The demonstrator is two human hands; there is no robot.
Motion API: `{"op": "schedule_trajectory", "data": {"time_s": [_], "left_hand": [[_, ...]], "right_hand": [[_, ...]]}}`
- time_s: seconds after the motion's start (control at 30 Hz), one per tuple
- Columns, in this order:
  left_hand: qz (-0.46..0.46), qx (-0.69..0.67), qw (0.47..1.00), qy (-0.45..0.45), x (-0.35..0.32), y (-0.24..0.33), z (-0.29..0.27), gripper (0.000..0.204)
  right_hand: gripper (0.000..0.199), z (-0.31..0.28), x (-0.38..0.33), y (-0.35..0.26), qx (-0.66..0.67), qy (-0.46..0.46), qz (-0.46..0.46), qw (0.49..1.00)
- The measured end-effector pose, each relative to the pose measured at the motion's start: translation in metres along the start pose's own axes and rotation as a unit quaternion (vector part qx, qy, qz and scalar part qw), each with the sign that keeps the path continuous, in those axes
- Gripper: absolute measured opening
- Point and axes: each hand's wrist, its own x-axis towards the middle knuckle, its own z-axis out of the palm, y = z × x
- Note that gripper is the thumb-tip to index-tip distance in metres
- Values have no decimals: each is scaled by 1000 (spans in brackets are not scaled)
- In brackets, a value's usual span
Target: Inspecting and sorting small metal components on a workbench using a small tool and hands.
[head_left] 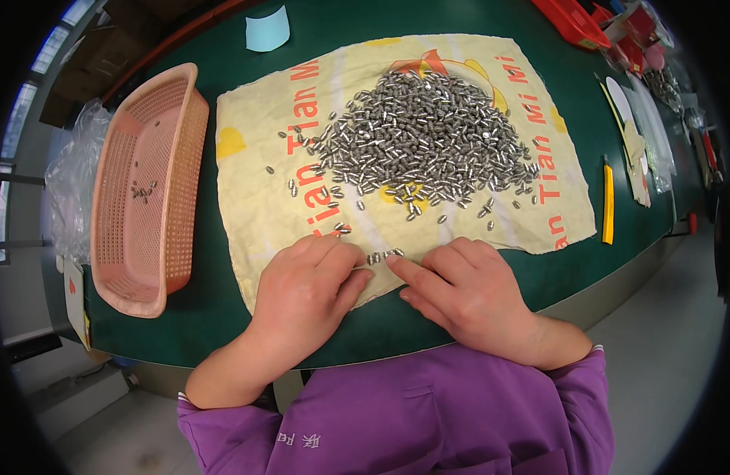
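Note:
A big heap of small silver metal cylinders (424,134) lies on a yellow printed cloth sheet (258,170) spread over the green table. My left hand (306,293) and my right hand (468,289) rest palm down on the sheet's near edge. Between their fingertips sits a short row of a few metal cylinders (383,256). My right index finger touches that row, and my left fingers curl beside it. Neither hand grips anything that I can see.
A pink perforated plastic basket (183,158) with a few cylinders in it stands at the left. A clear plastic bag (72,174) lies beyond it. Red trays (575,20) and paper sheets are at the far right, with a yellow strip (608,202) near the sheet's right edge.

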Motion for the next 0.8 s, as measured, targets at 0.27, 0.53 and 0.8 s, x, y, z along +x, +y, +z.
{"op": "schedule_trajectory", "data": {"time_s": [0.27, 0.53, 0.8], "left_hand": [[-7, -4, 1000, -8, -1, 0, 0, 17], [-6, -5, 1000, -7, -2, -1, 1, 18], [4, -2, 1000, -2, -2, -2, 1, 18]], "right_hand": [[42, -1, 1, 0, -5, -10, -1, 1000], [44, 0, -1, 3, 11, 6, 11, 1000], [47, -3, -1, 2, 7, -11, 8, 1000]]}}
